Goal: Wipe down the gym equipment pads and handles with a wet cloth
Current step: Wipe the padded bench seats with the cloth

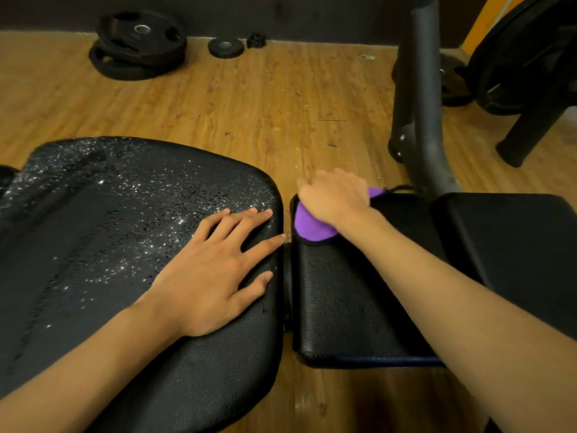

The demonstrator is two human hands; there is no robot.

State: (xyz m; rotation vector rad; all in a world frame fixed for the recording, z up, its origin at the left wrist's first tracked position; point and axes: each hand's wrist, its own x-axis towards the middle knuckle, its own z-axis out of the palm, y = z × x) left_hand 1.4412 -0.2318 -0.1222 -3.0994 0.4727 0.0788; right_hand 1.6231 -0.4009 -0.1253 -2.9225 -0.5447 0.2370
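Note:
A large black bench pad (109,245) fills the left half of the view, its cracked surface glistening with water drops. My left hand (215,273) lies flat on its right edge, fingers spread, holding nothing. To the right, across a narrow gap, sits a smaller black seat pad (340,307). My right hand (334,198) presses a purple cloth (309,226) onto the far end of that pad; most of the cloth is hidden under the hand. Another black pad (512,239) lies further right, partly behind my right forearm.
A grey metal upright (424,104) of the bench frame rises just behind the seat pad. Black weight plates (140,45) are stacked on the wooden floor at the back left, with a small plate (225,47) beside them. More plates on a rack (530,54) stand at the far right.

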